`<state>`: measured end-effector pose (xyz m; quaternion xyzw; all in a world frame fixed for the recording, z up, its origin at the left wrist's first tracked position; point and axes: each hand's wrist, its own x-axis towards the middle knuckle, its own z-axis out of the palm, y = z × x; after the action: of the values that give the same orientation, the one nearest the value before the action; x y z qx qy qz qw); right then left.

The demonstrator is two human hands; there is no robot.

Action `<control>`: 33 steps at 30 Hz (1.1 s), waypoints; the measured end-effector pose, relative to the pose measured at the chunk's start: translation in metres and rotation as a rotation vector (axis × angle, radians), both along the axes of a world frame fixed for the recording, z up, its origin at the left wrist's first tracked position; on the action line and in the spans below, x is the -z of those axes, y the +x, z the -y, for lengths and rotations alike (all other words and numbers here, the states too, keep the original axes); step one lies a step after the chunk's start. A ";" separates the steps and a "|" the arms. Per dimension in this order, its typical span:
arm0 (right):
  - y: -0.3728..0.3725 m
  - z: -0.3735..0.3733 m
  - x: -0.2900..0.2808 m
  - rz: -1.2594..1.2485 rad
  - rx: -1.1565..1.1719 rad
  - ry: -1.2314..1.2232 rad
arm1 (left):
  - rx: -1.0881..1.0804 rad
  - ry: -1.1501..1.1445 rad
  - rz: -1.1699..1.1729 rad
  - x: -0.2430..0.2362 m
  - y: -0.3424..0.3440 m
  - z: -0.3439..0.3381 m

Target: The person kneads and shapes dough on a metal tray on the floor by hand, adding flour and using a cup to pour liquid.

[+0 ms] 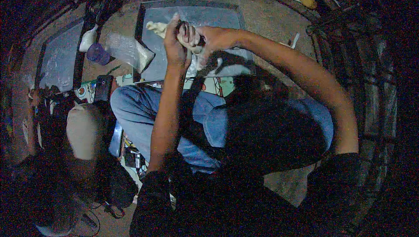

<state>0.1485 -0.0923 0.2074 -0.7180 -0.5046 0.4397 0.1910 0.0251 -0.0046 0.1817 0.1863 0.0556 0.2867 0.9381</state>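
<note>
A lump of pale dough (pixel 156 28) is squeezed in my left hand (pixel 180 40), with a knobbly end sticking out to the left past my thumb. The fingers of that hand are wrapped round it and dusted white. My right hand (pixel 209 43) presses close against the left one, its fingers bent around the lower right part of the dough; shadow partly hides its fingertips. Both hands are above a greyish smooth board (pixel 152 64) with a dark border, streaked with white.
Left of the board lie a clear bag of white powder (pixel 144 56), a purple cup (pixel 98 54) and a small white bag (pixel 88 39). Further left is a second dark-edged board (pixel 61 60). A black phone (pixel 103 87) rests by my knee. Another person sits at the left, mostly in darkness.
</note>
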 end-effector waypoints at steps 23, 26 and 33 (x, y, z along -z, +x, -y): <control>-0.010 -0.003 0.010 0.738 -0.245 0.332 | -0.057 -0.089 0.158 0.019 -0.011 -0.032; 0.007 0.002 0.023 0.600 -0.317 0.233 | -0.039 -0.175 0.134 0.022 -0.012 -0.032; -0.008 0.000 -0.024 -0.099 0.018 -0.191 | -0.103 -0.294 0.126 0.041 -0.014 -0.050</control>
<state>0.1402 -0.0926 0.2317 -0.7150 -0.4440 0.5187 0.1504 0.0114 0.0451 0.1409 0.0254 0.0475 0.3341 0.9410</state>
